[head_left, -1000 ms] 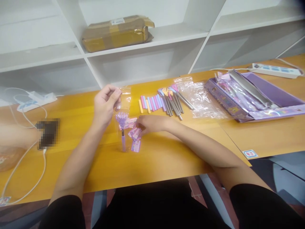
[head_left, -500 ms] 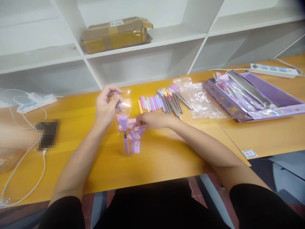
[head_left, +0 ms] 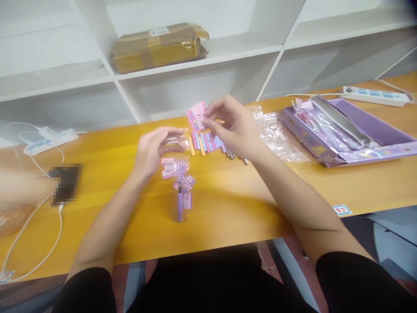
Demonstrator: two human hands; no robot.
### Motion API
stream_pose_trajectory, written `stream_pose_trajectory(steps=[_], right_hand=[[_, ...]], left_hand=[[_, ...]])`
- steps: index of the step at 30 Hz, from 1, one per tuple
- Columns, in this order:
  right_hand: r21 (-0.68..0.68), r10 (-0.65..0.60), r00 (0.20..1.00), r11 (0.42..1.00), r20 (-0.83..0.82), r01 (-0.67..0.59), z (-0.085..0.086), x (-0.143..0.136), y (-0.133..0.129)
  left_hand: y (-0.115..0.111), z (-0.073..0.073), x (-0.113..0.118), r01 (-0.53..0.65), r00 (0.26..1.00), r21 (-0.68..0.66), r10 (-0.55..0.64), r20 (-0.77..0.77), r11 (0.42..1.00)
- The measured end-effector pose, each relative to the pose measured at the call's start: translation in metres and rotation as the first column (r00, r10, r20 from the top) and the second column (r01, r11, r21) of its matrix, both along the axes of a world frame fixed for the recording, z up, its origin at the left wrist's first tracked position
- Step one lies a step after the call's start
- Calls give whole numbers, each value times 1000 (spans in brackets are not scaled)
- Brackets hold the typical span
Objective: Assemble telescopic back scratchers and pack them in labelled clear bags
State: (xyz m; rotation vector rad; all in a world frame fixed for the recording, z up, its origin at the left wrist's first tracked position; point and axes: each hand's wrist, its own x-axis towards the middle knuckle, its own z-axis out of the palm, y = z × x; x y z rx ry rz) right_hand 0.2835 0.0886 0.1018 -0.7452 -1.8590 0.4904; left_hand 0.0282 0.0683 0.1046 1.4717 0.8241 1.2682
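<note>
My left hand (head_left: 151, 150) grips the top of a clear plastic bag (head_left: 179, 143), its fingers curled around the upper edge. Inside the bag hangs a purple back scratcher (head_left: 179, 195) with a hand-shaped head and a metal neck. Pinched in my right hand (head_left: 233, 124) is a small pink printed card (head_left: 196, 116), held up beside the bag's mouth. Several similar cards (head_left: 167, 171) lie on the table behind and below the bag. Coloured handle tubes (head_left: 202, 145) form a row past the bag, and metal rods (head_left: 230, 154) are partly hidden behind my right hand.
More clear bags (head_left: 282, 139) lie to the right, beside a purple display box (head_left: 329, 152) holding packed items. Power strips (head_left: 374, 95) sit at both ends of the table. A taped cardboard box (head_left: 159, 48) rests on the shelf. At far left, a person's arm (head_left: 22, 187) is visible.
My right hand has risen from the pile of cards and now holds one card up. My left hand, with the bagged back scratcher, has shifted slightly right.
</note>
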Motion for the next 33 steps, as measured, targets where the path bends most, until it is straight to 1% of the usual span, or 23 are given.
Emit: stream_pose_trajectory(steps=[3, 6, 11, 16, 19, 23, 26, 29, 33], right_hand=[[56, -27, 1000, 998, 11, 26, 2, -6, -6], [111, -40, 998, 993, 57, 34, 0, -10, -5], [93, -56, 989, 995, 140, 43, -6, -11, -2], [91, -14, 983, 996, 183, -3, -2, -10, -6], [140, -1, 976, 990, 217, -31, 1, -10, -7], [228, 4, 969, 972, 247, -62, -1, -11, -5], [283, -3, 967, 956, 254, -71, -4, -12, -4], [308, -18, 962, 949, 271, -69, -5, -12, -4], [342, -16, 966, 937, 259, -76, -6, -12, -3]], left_hand=[[-4, 5, 3, 43, 999, -77, -41, 24, 996], [-5, 8, 3, 73, 997, -129, -67, 49, 989], [-4, 10, 1, 115, 992, -140, -106, 66, 984], [-1, 8, 0, 154, 988, -146, -151, 34, 977], [-1, 9, 0, 189, 982, -161, -187, 23, 969], [-2, 11, 0, 246, 969, -196, -241, 48, 949], [-2, 10, -1, 249, 969, -219, -244, 50, 943], [-1, 9, -2, 239, 971, -228, -232, 58, 944], [-1, 7, -2, 274, 961, -281, -249, 124, 920]])
